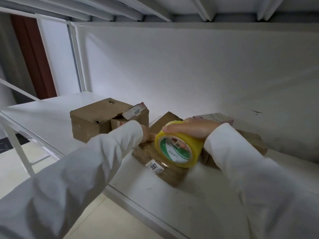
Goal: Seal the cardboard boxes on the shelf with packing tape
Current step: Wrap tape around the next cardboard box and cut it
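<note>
My right hand [191, 129] grips a yellow roll of packing tape [179, 147] from above and holds it against a flat cardboard box [165, 171] on the white shelf [51, 121]. That box bears a white label with numbers and shiny tape across its top. My left hand [148, 135] reaches in beside the roll; my white sleeve and the roll cover most of it, so its fingers are hidden. A taller cardboard box [89, 121] with a loose flap stands to the left.
A pale pink box [215, 118] stands at the back behind my right hand, and another brown box [253, 140] lies under my right sleeve. A white back panel closes the shelf behind. The shelf's front edge [131, 200] runs diagonally below the boxes, with tiled floor beneath.
</note>
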